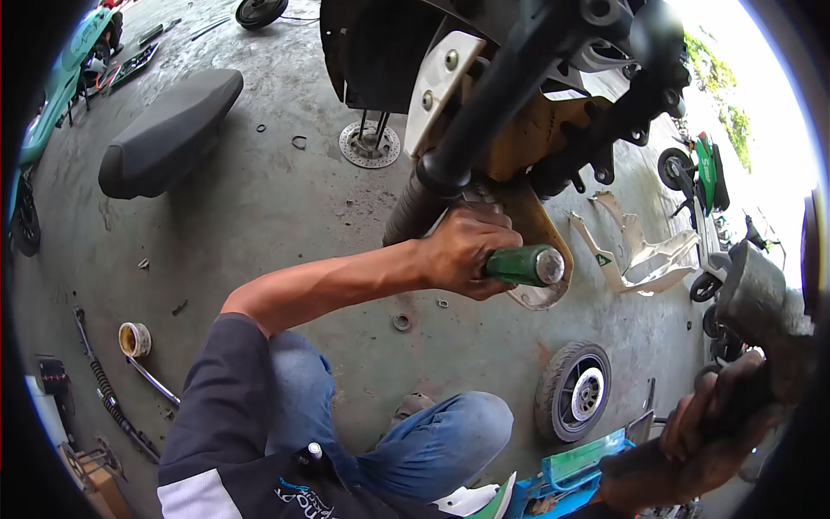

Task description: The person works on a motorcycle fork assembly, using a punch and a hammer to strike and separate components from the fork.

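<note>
My left hand [467, 246] is wrapped round a green-handled screwdriver [526, 265], its butt end facing me. The screwdriver's far end is hidden behind my fingers, close to the lower part of the black motorcycle fork [484, 112]. Beside that hand hangs a scuffed pale fender-like part [543, 238]. At the right edge, my right hand [705, 424] grips a hammer [765, 298], raised and blurred, apart from the screwdriver. Its metal head is above my fingers.
A motorcycle seat [173, 130], a brake disc [369, 145] and a wheel [573, 392] are on the concrete floor. White body panels [640, 251] lie to the right. A shock absorber [108, 389] and a tape roll [134, 339] lie left. Blue trays [562, 476] stand near my knee.
</note>
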{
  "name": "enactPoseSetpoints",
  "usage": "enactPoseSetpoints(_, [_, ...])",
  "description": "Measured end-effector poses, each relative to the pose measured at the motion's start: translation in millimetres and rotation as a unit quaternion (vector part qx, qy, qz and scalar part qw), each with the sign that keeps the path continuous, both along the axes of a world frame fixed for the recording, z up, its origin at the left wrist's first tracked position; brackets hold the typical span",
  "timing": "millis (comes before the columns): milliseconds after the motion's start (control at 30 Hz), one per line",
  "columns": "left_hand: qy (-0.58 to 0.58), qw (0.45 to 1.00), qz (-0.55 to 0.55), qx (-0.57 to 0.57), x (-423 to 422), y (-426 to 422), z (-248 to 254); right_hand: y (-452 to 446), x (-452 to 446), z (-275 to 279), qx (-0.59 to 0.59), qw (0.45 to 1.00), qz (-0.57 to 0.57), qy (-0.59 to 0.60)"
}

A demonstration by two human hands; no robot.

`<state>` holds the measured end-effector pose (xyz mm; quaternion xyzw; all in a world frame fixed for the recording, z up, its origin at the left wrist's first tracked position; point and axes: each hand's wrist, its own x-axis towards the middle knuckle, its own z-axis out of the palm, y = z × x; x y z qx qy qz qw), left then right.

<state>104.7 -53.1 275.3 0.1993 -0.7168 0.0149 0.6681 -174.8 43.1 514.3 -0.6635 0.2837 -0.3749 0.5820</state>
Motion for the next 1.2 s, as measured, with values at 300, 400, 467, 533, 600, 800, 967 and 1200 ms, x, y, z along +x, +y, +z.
enactPoseSetpoints(300, [-0.011, 1.000, -0.012, 0.024, -0.2, 3.2, -0.4, 55.4, 84.5, 32.0, -0.088, 0.907, -0.309, 0.274])
enactPoseSetpoints(400, [0.000, 1.000, -0.010, 0.018, -2.7, 1.6, -2.2, 77.8, 62.0, 83.0, -0.223, 0.950, -0.164, 0.144])
enactPoseSetpoints(467, [0.015, 1.000, -0.007, 0.018, -5.0, -1.4, -3.9, 97.2, 53.7, 112.4, -0.277, 0.952, -0.070, 0.108])
enactPoseSetpoints(533, [0.019, 1.000, -0.010, 0.011, -7.3, -2.4, -5.7, 101.3, 49.5, 115.4, -0.293, 0.952, 0.006, 0.087])
enactPoseSetpoints(600, [0.034, 0.999, -0.007, 0.024, -13.4, -3.4, -9.4, 81.9, 56.1, 74.9, -0.252, 0.961, 0.029, 0.106])
enactPoseSetpoints(800, [0.061, 0.997, -0.039, 0.013, 0.1, -3.8, -11.4, 17.3, 71.3, -109.7, -0.017, 0.771, -0.066, 0.634])
enactPoseSetpoints(967, [0.055, 0.994, -0.051, 0.079, 0.5, 2.9, -10.5, 48.4, 18.4, -105.5, 0.075, 0.915, -0.210, 0.335])
enactPoseSetpoints(1200, [-0.010, 0.990, -0.017, 0.140, 5.0, 11.4, 6.7, -14.7, 44.2, -129.1, -0.089, 0.904, -0.274, 0.314])
